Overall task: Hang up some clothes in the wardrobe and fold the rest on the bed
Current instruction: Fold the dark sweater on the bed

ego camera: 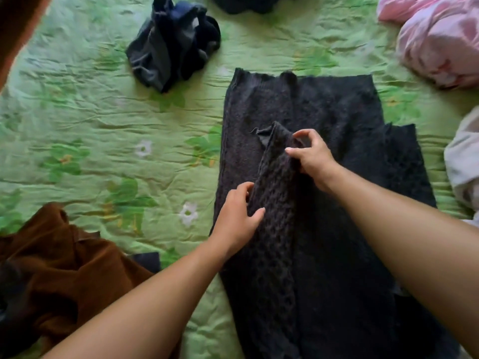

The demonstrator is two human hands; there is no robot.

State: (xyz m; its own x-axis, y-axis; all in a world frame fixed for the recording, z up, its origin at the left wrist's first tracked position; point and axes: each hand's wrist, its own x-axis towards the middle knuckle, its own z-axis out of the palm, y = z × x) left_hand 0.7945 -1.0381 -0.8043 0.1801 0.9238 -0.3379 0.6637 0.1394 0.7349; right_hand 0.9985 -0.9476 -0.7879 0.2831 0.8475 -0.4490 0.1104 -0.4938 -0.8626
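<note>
A dark grey knitted sweater point(337, 112) lies spread flat on the green floral bedspread point(103, 125). One sleeve point(274, 182) lies folded along its middle, pointing away from me. My left hand point(237, 224) grips the sleeve's left edge lower down, thumb and fingers curled round the knit. Near the cuff my right hand point(312, 159) pinches the sleeve between thumb and fingers. Both forearms reach in from the bottom of the view.
A crumpled navy and grey garment point(173, 45) lies at the back left. A brown garment point(59, 275) is heaped at the near left. Pink fabric point(438, 40) and pale fabric point(464, 161) lie along the right. Another dark garment point(246, 3) shows at the top edge.
</note>
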